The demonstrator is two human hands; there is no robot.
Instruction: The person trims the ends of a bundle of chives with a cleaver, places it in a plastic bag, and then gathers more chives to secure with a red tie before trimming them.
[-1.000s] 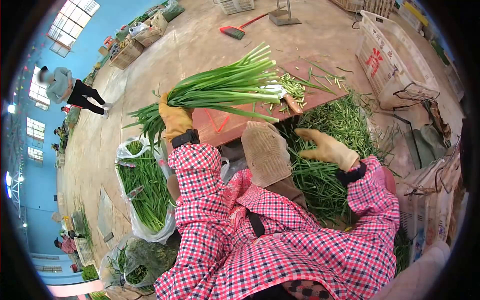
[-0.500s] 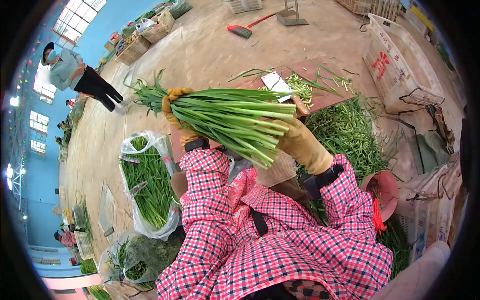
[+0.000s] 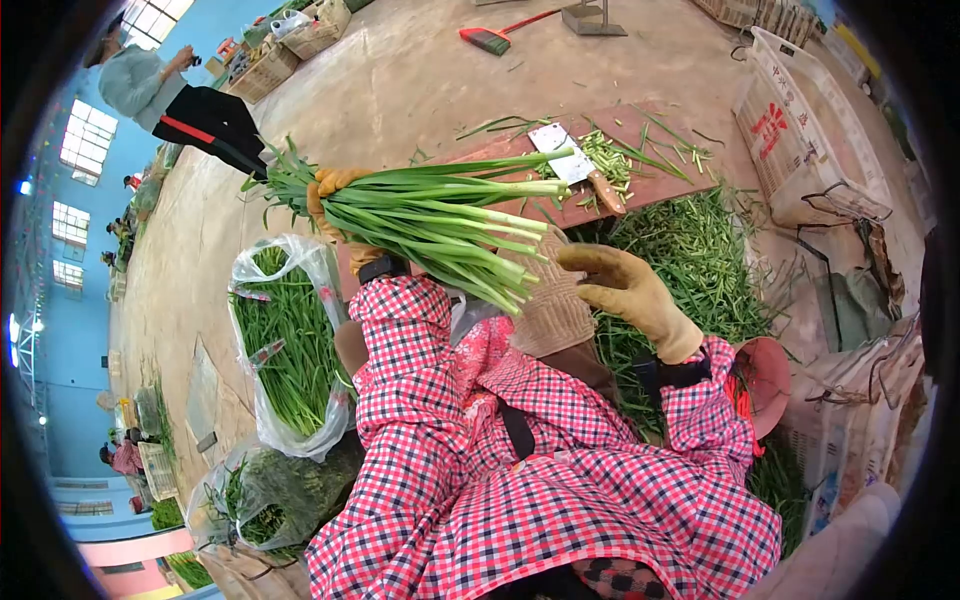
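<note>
My left hand (image 3: 335, 205), in a tan glove, is closed round the leafy part of a bunch of green stalks (image 3: 440, 215). The pale stalk ends point right, towards my other hand. My right hand (image 3: 625, 290), gloved too, is just right of those ends with fingers apart and nothing in it. Beyond the bunch, a cleaver (image 3: 566, 155) with a wooden handle lies on a reddish board (image 3: 655, 180) among short cut pieces (image 3: 608, 160).
Cut trimmings (image 3: 690, 260) are heaped right of the board. A plastic bag of green stalks (image 3: 295, 350) stands at left. White crate (image 3: 790, 130) at upper right; broom (image 3: 487, 40) and dustpan (image 3: 592, 18) on the floor. A person (image 3: 190, 110) stands at upper left.
My right hand has come off the stalk ends and moved right and down, its fingers now apart. The person at upper left appears nearer, hands raised.
</note>
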